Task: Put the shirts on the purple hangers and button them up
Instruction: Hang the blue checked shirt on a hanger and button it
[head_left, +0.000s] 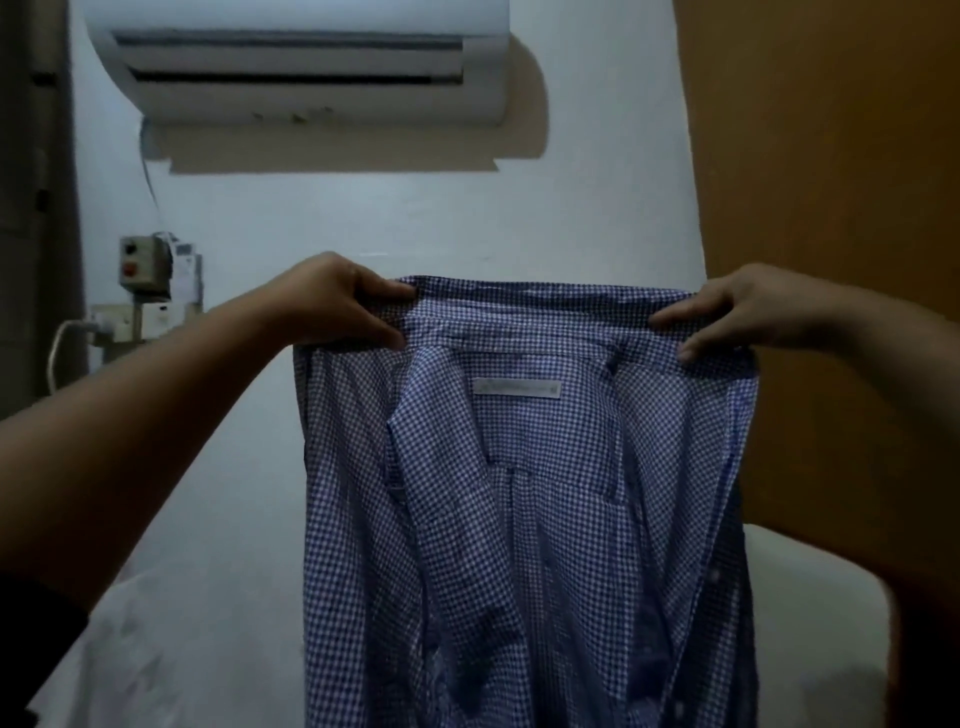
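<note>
White wall, air conditioner, orange panel.

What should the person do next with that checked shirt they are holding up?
Probably free one hand and fetch a hanger. Both the left hand and right hand pinch the checked shirt at its shoulders, so it hangs open with the inside label facing the camera, and no hanger is in view.
</note>
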